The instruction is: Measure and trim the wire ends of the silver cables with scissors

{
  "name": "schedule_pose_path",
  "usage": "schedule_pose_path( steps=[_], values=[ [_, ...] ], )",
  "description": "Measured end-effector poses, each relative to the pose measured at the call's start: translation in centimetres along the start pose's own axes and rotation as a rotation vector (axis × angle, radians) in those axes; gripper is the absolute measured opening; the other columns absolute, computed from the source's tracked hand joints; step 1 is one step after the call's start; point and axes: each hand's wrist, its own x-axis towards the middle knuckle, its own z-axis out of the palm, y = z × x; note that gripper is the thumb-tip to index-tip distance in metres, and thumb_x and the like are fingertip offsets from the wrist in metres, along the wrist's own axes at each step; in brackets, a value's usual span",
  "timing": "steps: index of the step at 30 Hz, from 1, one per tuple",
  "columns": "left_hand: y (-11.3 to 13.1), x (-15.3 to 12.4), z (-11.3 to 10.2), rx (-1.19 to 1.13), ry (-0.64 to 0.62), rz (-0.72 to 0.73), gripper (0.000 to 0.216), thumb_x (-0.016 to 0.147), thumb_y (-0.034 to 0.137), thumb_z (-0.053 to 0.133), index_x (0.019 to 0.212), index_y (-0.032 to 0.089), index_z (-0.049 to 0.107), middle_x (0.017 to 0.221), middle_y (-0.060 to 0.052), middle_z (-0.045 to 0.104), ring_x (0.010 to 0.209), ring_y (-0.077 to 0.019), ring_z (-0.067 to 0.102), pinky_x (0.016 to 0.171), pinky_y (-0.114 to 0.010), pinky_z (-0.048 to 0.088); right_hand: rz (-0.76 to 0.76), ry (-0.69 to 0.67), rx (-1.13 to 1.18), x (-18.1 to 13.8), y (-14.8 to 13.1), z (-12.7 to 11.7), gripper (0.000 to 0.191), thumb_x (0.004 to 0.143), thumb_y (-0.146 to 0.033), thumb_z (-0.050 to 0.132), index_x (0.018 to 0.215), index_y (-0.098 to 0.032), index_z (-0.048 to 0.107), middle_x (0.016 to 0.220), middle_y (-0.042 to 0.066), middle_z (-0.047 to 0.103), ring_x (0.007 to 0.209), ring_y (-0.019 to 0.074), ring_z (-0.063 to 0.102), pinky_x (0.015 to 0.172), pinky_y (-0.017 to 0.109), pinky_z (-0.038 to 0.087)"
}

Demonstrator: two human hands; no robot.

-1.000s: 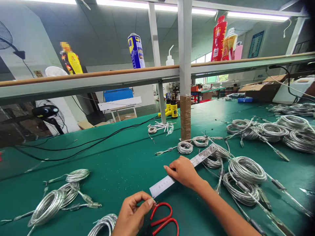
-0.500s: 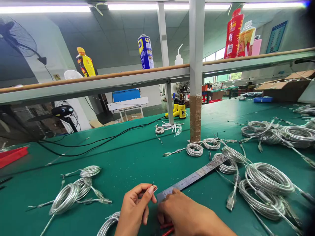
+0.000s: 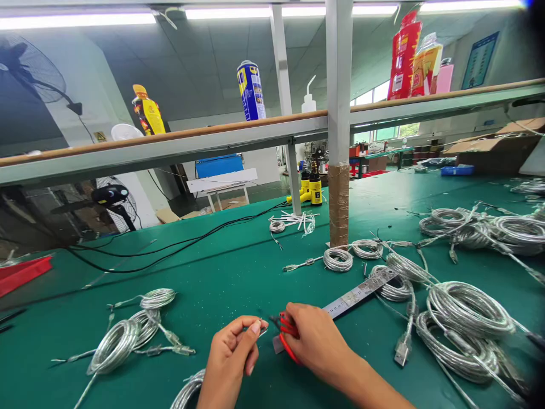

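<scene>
Between thumb and fingertips, my left hand pinches the stripped end of a cable, with thin wires poking out past the fingers. My right hand is wrapped round red-handled pliers, whose dark jaws point left at the wire ends, a short gap away. Beneath the pliers and right hand lies a steel ruler, slanting up to the right over a coiled cable. Part of a clear-jacketed cable coil shows beside my left wrist.
Coiled USB cables lie in a group at the left and in a larger pile at the right. A wrapped post rises from the green table. Behind are yellow heat guns, white tube pieces and black cords.
My right hand has lifted off the ruler's near end and brought the red-handled pliers up toward the wires. My left hand stays in nearly the same place, still pinching the cable end.
</scene>
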Motion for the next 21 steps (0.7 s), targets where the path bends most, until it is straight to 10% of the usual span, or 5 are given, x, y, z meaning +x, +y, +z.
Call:
schedule_pose_path(
  steps=[6, 21],
  values=[
    [-0.03, 0.00, -0.11, 0.022, -0.032, 0.001, 0.032, 0.072, 0.044, 0.053, 0.070, 0.013, 0.057, 0.033, 0.010, 0.028, 0.035, -0.0044, 0.017, 0.040, -0.020, 0.011, -0.118, -0.007, 0.661, 0.31, 0.33, 0.98, 0.016, 0.077, -0.027, 0.044, 0.065, -0.017, 0.042, 0.058, -0.005, 0.041, 0.052, 0.0080, 0.035, 0.047, 0.018, 0.026],
    [-0.29, -0.01, -0.17, -0.081, -0.023, 0.035, 0.031, 0.071, 0.045, 0.055, 0.071, 0.014, 0.054, 0.037, 0.012, 0.023, 0.037, -0.0043, 0.013, 0.039, -0.019, 0.010, -0.126, 0.032, 0.399, -0.47, -0.17, 0.85, 0.035, 0.069, -0.038, 0.054, 0.052, -0.017, 0.031, 0.050, -0.008, 0.029, 0.049, 0.0072, 0.023, 0.044, 0.019, 0.017]
  ],
)
